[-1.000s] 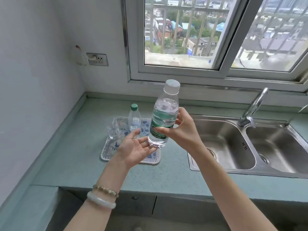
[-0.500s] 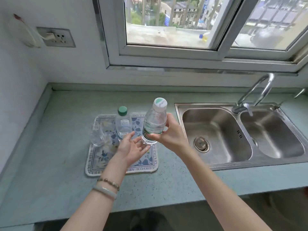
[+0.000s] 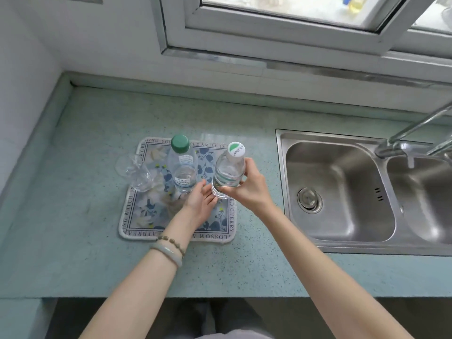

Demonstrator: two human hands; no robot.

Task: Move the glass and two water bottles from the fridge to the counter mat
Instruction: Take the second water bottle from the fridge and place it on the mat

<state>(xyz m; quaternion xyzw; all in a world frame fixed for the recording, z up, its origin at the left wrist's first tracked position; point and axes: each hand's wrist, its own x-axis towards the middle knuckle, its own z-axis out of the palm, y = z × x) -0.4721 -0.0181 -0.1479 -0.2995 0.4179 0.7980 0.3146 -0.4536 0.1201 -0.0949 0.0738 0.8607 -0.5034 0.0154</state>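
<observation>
A patterned counter mat (image 3: 146,223) lies on the teal counter. On its left edge stands a clear glass (image 3: 137,173). A water bottle with a green cap (image 3: 182,165) stands upright on the mat's middle. My right hand (image 3: 249,189) grips a second water bottle with a white cap (image 3: 228,172), held upright over the mat's right part; whether its base touches the mat I cannot tell. My left hand (image 3: 201,204) is open, palm up, with fingertips by that bottle's base.
A steel double sink (image 3: 342,196) with a tap (image 3: 411,133) lies right of the mat. The counter (image 3: 73,241) meets a white wall at left and a window sill behind. The counter's front edge runs below my forearms.
My right hand has lowered the white-capped bottle down toward the mat's right side. My left hand stayed open under its base. The view has tilted downward.
</observation>
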